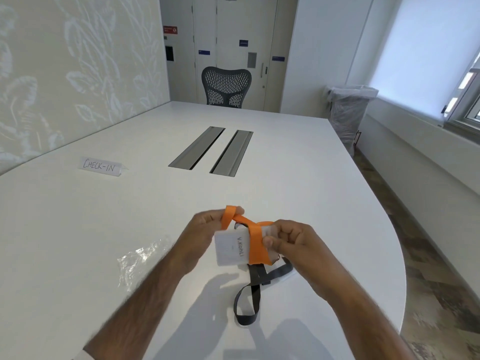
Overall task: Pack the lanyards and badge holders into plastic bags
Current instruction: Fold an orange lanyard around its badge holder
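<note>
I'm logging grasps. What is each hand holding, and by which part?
The left hand pinches the orange lanyard by its free loop; the right hand pinches its wrapped strap against the badge holder, at the right edge.

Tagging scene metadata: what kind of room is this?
Likely an office meeting room, set up for event check-in: long white table with cable hatches, mesh office chair at its far end, handwritten CHECK-IN sign.

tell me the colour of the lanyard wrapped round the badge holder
Orange lanyard, seen in the head view.
</note>
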A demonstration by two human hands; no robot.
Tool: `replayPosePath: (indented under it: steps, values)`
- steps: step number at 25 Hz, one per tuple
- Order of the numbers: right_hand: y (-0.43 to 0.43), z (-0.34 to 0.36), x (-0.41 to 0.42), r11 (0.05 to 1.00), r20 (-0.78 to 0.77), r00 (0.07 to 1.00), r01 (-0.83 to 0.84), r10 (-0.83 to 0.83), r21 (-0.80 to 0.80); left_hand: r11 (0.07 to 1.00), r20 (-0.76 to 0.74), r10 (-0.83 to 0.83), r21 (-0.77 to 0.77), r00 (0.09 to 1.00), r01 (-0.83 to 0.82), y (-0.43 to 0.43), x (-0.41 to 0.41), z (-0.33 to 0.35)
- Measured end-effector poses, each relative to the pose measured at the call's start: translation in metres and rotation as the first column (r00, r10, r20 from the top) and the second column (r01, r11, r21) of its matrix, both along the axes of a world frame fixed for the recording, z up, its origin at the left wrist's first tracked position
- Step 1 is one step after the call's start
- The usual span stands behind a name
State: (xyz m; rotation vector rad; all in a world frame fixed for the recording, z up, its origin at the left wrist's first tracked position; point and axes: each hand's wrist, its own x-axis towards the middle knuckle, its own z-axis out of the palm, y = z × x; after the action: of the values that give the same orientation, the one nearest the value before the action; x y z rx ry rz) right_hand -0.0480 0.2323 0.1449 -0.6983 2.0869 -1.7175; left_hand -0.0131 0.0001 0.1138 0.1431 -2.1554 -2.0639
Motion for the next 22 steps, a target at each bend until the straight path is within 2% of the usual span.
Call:
replayPosePath:
  steps: [4, 6, 10, 13, 14, 20, 22]
  values:
    - [0.001, 0.002, -0.003, 0.965, 0.137, 0.990, 0.073, -0.039, -0.253, 0.993, 0.080, -0.121, 0.016, 0.989, 0.120, 0.024, 0.020, -0.035]
    - [-0.002, -0.002, -0.006, 0.940, 0.190, 0.976, 0.165, -0.110, -0.300, 0.987, 0.074, -0.150, 0.063, 0.986, 0.146, 0.037, 0.030, -0.047]
    - [-0.005, -0.019, -0.012, 0.909, 0.262, 0.933, 0.318, -0.248, -0.271, 0.989, 0.080, -0.078, 0.133, 0.994, 0.067, 0.049, 0.044, -0.057]
    - [-0.008, -0.029, -0.014, 0.895, 0.282, 0.910, 0.375, -0.305, -0.243, 1.000, 0.061, -0.014, 0.002, 0.998, 0.014, 0.054, 0.052, -0.055]
    - [-0.009, -0.032, -0.014, 0.889, 0.273, 0.905, 0.392, -0.327, -0.235, 1.000, 0.048, 0.005, -0.009, 0.999, -0.005, 0.055, 0.054, -0.053]
    - [-0.015, -0.043, -0.012, 0.903, 0.128, 0.903, 0.422, -0.410, -0.084, 0.987, -0.101, 0.034, 0.159, 0.994, -0.017, 0.054, 0.048, -0.034]
    - [-0.017, -0.043, -0.008, 0.922, 0.101, 0.920, 0.384, -0.379, -0.041, 0.994, -0.148, 0.093, 0.074, 0.985, -0.082, 0.056, 0.044, -0.027]
